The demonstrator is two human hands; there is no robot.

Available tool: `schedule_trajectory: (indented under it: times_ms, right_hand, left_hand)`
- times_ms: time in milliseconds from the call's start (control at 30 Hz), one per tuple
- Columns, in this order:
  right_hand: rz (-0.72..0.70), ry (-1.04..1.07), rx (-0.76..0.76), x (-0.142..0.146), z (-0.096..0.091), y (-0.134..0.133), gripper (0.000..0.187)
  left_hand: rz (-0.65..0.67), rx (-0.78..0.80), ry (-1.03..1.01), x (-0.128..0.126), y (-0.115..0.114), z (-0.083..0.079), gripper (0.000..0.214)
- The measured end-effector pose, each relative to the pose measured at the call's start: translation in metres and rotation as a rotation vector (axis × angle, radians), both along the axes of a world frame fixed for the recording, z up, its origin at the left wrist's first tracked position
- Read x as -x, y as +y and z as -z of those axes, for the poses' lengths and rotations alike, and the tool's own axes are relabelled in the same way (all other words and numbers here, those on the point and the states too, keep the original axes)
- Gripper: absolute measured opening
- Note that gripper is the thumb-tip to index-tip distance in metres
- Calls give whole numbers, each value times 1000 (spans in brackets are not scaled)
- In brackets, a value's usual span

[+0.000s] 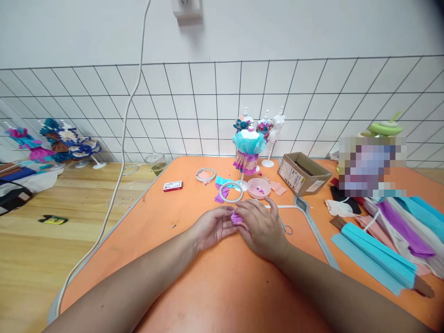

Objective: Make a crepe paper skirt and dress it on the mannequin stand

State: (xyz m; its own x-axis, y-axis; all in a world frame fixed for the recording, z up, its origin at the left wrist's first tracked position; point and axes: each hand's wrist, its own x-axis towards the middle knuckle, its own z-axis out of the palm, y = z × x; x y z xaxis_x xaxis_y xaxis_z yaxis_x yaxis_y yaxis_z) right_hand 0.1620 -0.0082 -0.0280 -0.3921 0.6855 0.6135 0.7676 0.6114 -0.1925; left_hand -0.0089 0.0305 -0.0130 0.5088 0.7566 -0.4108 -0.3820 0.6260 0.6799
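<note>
Both hands on one piece: small crumpled purple scrap, thin and pleated, looks like crepe paper. It sits just above the orange surface, between the fingertips; can't tell if it touches down.

Grip: left hand pinches it from the left, palm turned inward. Right hand comes over from the right, back up, fingers bent across the top, thumb below; seems to pinch too, contact partly hidden. Neither hand is nearer. Long axis unclear, fingers cover too much.

Key relation: white dress form with turquoise ruffled top and pink-purple tiered skirt stands upright beyond the scrap, slightly right of it. Right hand is nearer the form.

Between hands and form: white ring-shaped tape roll, smooth, lying flat, with flat purple and turquoise paper pieces by it. Translucent pink round bowl just right of the roll, small purple bits inside. Thin metal loop, probably a scissors handle, pokes out beside the right hand.

Further right: open brown cardboard box, stiff, labelled; then folded turquoise crepe-like sheet, soft, creased lengthwise.
</note>
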Motion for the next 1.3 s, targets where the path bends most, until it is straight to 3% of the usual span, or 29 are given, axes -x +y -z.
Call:
schedule_trajectory:
  times_ms: [167,300,367,467,533,633,733,800,933,1033,1100,1167,1233,1300]
  right_hand:
    - [3,146,166,-6,2,7,22]
    - [9,436,315,-9,8,17,15]
    - [9,649,431,-11,6,20,11]
    - [-22,992,739,-15,-7,21,21]
    - [-110,1180,947,-18,-19,20,32]
    - [-211,1359,1100,-21,-30,15,38]
    - [-224,1456,1150,-22,-25,3,29]
    - [-207,1523,1171,-24,-15,-7,26]
    - [-210,1640,1198,-34,-3,-18,28]
    - [-231,1643,1128,-44,-6,-13,28]
    - [-204,1635,1054,-51,-8,-8,28]
    - [-164,1597,1013,-54,-7,-6,27]
    - [-136,1554,990,-54,-4,-6,28]
    - [-131,1532,980,-50,0,-8,29]
  left_hand:
    - [11,62,-21,5,3,-1,20]
    - [83,43,-52,11,7,3,23]
    - [10,-104,-3,15,11,4,24]
    - [-131,-417,175,22,22,-5,27]
    - [-103,-544,299,25,31,-18,37]
    - [-36,-658,468,21,48,-39,64]
    - [-73,-799,613,2,67,-50,83]
    - [-179,-850,660,-17,80,-45,85]
    - [-259,-602,662,-54,93,-11,83]
    - [-430,-598,700,-66,87,6,76]
    - [-568,-619,715,-63,75,3,61]
    - [-638,-696,705,-55,58,-10,42]
    - [-518,-995,690,-46,38,-25,23]
    - [-210,-1226,766,-41,16,-36,22]
